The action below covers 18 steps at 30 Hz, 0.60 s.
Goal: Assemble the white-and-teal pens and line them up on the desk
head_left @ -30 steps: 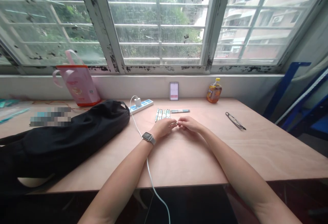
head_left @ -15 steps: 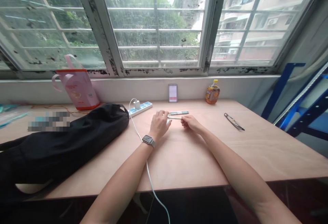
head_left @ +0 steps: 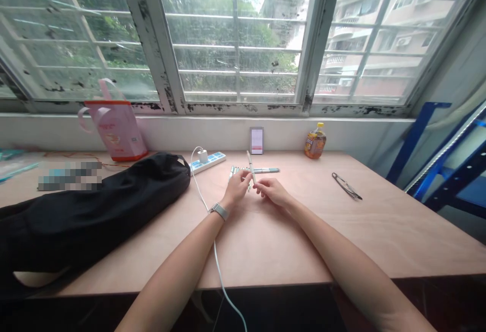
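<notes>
A pale, slim pen (head_left: 249,161) stands tilted between my hands, its top leaning slightly left. My right hand (head_left: 274,191) pinches the pen's lower end between thumb and fingers. Against the middle of the pen, my left hand (head_left: 238,186) has its fingers closed from the left side. Another pen with a blue-grey barrel (head_left: 269,170) lies flat on the table just behind my hands. Several light-green and white pens (head_left: 232,171) show beside and beneath my left hand, which partly hides them.
A phone (head_left: 257,140) leans on the wall behind. Left are a power strip (head_left: 217,159) with a charger, its white cable (head_left: 219,266) passing under my left wrist, and a black bag (head_left: 125,205). Right are a drink bottle (head_left: 315,142) and folded glasses (head_left: 346,186). A pink container (head_left: 117,132) stands back left.
The pen has swung from lying level between my hands to nearly upright. My right hand has moved left, closer to my left hand. More pens now show by the left hand.
</notes>
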### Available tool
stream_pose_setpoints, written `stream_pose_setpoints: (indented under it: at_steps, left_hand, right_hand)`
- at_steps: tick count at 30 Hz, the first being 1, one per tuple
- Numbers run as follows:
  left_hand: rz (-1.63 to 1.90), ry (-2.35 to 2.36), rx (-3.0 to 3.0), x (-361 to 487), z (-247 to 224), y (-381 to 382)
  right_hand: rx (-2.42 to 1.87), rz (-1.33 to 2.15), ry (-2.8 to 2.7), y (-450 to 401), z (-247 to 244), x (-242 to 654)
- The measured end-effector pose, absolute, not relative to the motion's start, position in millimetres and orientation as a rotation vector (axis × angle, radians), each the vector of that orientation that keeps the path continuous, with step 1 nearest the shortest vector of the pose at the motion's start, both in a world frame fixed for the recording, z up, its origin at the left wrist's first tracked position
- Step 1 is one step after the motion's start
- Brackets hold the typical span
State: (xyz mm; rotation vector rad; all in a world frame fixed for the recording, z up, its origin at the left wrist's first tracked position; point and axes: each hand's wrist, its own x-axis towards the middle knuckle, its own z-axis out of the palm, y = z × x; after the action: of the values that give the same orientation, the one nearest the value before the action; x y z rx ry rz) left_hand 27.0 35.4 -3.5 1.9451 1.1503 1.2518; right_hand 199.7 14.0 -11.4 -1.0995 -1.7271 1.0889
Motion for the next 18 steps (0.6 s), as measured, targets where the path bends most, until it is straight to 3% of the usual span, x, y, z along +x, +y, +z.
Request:
stream_pose_setpoints:
  at_steps: [8,15,18]
  left_hand:
    - [1.190,0.913,1.761,30.3,-10.3,37.0]
    - [1.527,1.443,1.708,-0.5,-0.2,48.6]
    - [1.447,1.861,1.751,-23.9,-1.8,53.1]
  right_hand:
    - [-1.073,0.682,-2.023,10.6,-13.1,194.8]
    - [-1.438,0.356,-2.085,22.4,-9.5,219.4]
    - [-1.556,0.182,-2.062,31.1,-10.2,235.7]
